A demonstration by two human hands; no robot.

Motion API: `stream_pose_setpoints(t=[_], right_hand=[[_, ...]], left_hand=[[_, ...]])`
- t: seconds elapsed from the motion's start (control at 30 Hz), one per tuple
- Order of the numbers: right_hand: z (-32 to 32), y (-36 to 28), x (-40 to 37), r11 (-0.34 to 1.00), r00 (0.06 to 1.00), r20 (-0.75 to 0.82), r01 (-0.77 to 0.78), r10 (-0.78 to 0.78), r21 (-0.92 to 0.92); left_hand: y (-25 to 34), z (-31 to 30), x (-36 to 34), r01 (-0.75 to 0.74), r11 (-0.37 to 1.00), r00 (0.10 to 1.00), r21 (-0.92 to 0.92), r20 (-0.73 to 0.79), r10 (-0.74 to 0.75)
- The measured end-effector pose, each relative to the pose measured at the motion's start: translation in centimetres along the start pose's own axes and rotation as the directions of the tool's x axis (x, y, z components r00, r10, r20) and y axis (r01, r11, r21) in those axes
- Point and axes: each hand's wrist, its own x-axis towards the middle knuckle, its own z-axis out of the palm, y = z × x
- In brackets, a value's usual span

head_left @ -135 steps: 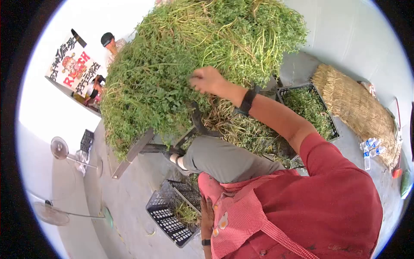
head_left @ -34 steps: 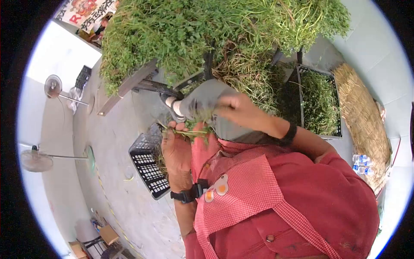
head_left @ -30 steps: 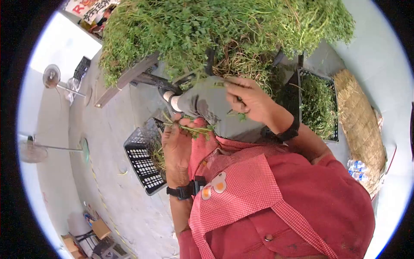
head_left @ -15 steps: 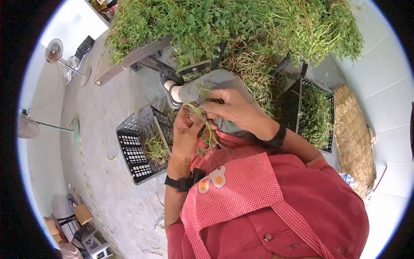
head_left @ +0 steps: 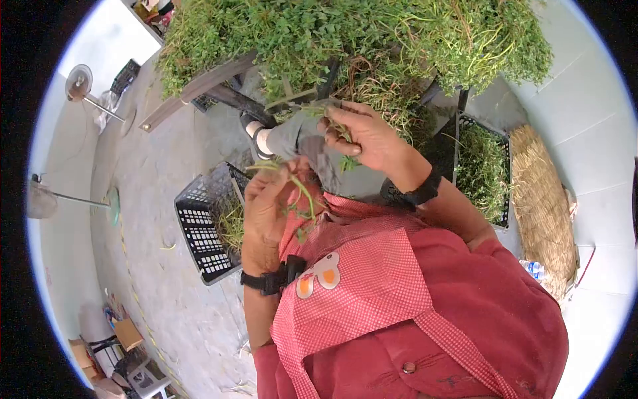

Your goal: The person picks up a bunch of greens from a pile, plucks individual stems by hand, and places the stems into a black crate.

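My left hand (head_left: 266, 199) pinches a pale green plant stem (head_left: 304, 189), whose leafy end hangs over the red apron near my lap. Up and to the right, my right hand (head_left: 369, 139) is closed on a small leafy sprig (head_left: 345, 159), held above my grey trouser leg. The two hands are apart. Beyond them a large heap of green leafy plants (head_left: 345, 33) lies on a wooden-edged table (head_left: 193, 88). Beside my left hand stands a black crate (head_left: 203, 229) with some stems inside.
A second black crate (head_left: 482, 173) full of greens stands at the right, next to a rolled straw mat (head_left: 541, 206). Withered stems (head_left: 382, 93) lie under the table. Pedestal fans (head_left: 80, 83) stand at the left; boxes (head_left: 127, 334) and a stool (head_left: 146, 379) are lower left.
My hands have moved apart: the left went left with a stem, the right went up and slightly right with a sprig. The view has shifted slightly.
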Motion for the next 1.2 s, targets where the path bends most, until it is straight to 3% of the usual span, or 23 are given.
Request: stream_pose_setpoints(t=[0.07,0.17,0.23,0.4,0.47,0.5,0.53,0.57,0.67,0.73,0.8,0.87,0.93,1.0,1.07,1.13,1.17,1.2], right_hand=[[-0.5,-0.2,-0.3,0.999,1.0,0.007,-0.011,0.011,0.043],[-1.0,-0.5,-0.5,0.997,0.998,0.062,0.0,-0.005,0.082],[-0.9,-0.6,-0.8,0.99,0.998,0.059,-0.006,-0.003,0.143],[-1.0,-0.2,-1.0,0.996,1.0,0.02,0.0,-0.001,0.093],[-1.0,-0.3,-1.2,0.995,0.999,0.045,0.002,-0.006,0.095],[-1.1,-0.5,-1.4,0.979,0.984,0.176,-0.045,0.009,0.2],[-1.2,-0.6,-1.6,0.95,0.952,0.305,-0.106,0.012,0.295],[-1.0,-0.8,-1.7,0.951,0.953,0.303,-0.105,0.012,0.292],[-0.5,-1.1,-2.0,0.947,0.969,0.246,-0.09,0.012,0.309],[-0.9,-1.2,-1.8,0.938,0.951,0.308,-0.087,-0.022,0.334],[-0.3,-1.7,-2.1,0.938,0.966,0.255,-0.054,-0.038,0.343],[0.5,-2.0,-2.3,0.934,0.976,0.211,-0.028,-0.051,0.355],[0.9,-2.2,-2.2,0.902,0.965,0.246,-0.021,-0.095,0.431],[0.9,-2.1,-2.0,0.893,0.939,0.319,-0.033,-0.125,0.449],[1.1,-2.0,-1.9,0.884,0.91,0.384,-0.047,-0.154,0.465],[1.4,-1.9,-2.1,0.873,0.878,0.451,-0.088,-0.159,0.479],[1.4,-1.8,-2.1,0.873,0.879,0.45,-0.088,-0.159,0.479],[1.4,-1.7,-2.1,0.878,0.89,0.435,-0.091,-0.14,0.47]], left_hand=[[0.4,-0.4,-0.5,0.001,1.0,1.0,-0.022,0.01,-0.001],[0.4,-1.2,-0.4,-0.059,0.995,0.984,0.084,-0.164,0.072],[0.5,-1.2,-0.3,-0.064,0.996,0.989,0.063,-0.131,0.072],[0.7,-0.8,0.0,-0.101,0.994,0.989,-0.041,-0.109,0.096],[0.9,-0.9,-0.2,-0.088,0.996,0.99,0.029,-0.112,0.09],[1.0,-0.7,-0.3,-0.091,0.995,0.99,0.03,-0.108,0.093],[1.2,-0.3,-0.6,-0.076,0.972,0.992,0.224,-0.078,0.096],[1.3,0.0,-0.8,-0.063,0.911,0.994,0.407,-0.051,0.092],[0.6,1.5,-0.9,-0.122,0.877,0.988,0.464,-0.024,0.15],[0.8,1.3,-1.2,-0.081,0.874,0.992,0.479,-0.042,0.115],[0.5,1.5,-1.1,-0.052,0.867,0.994,0.495,-0.056,0.091],[-0.5,1.7,-1.0,-0.077,0.931,0.997,0.356,-0.002,0.083],[-1.2,1.4,-0.3,-0.085,0.933,0.996,0.35,0.029,0.079],[-1.3,1.5,0.1,0.05,0.915,0.999,0.399,-0.001,-0.054],[-1.7,0.9,0.7,0.056,0.914,0.996,0.402,0.035,-0.076],[-2.4,1.4,0.6,-0.143,0.884,0.989,0.446,0.093,0.113],[-2.2,2.1,0.3,-0.142,0.884,0.989,0.446,0.093,0.113],[-1.5,3.3,-0.1,-0.256,0.797,0.966,0.547,0.169,0.195]])
